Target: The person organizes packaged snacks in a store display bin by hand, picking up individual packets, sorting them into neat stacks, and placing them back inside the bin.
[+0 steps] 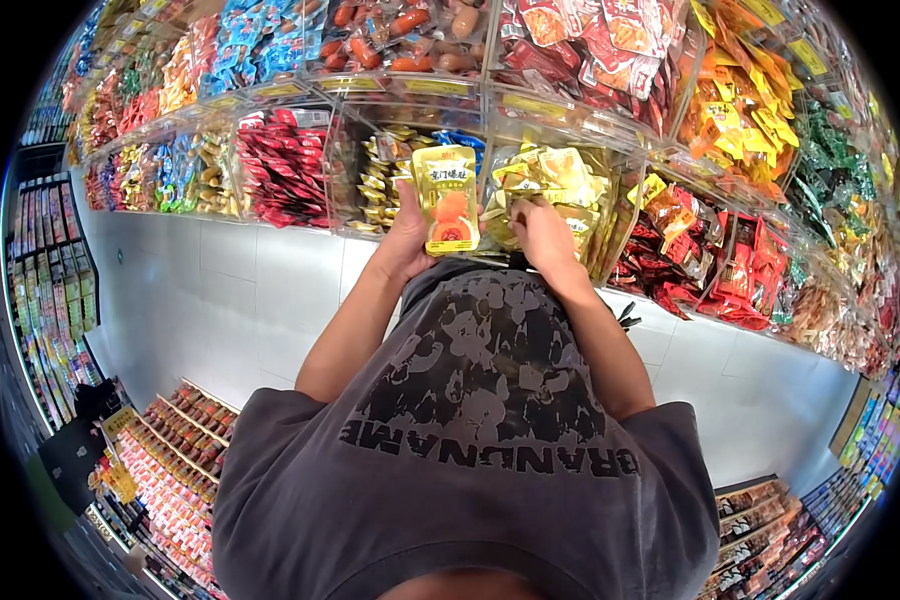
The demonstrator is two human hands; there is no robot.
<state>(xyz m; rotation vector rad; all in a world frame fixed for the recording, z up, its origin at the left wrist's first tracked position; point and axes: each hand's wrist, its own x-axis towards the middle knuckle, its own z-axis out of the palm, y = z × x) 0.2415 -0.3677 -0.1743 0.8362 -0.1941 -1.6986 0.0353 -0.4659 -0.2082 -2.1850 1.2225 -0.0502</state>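
Note:
Upright in my left hand (403, 240) is a yellow snack packet (447, 200) with dark lettering and an orange picture on its front. My thumb lies along its left edge, and the fingers behind it are mostly hidden. My right hand (548, 238) is at the front of a clear bin, its fingers curled in against the yellow-green packets (562, 178) there. What the fingertips pinch is hidden. Behind the held packet is another bin with small gold packets (385, 170) and some blue ones (460, 142).
Tiered clear bins run across the front, with red packets (285, 165) to the left and dark red packets (675, 240) to the right. Orange-yellow packets (745, 110) fill an upper right bin. Pale floor tiles (240, 265) lie below. More shelves (50, 290) stand at far left.

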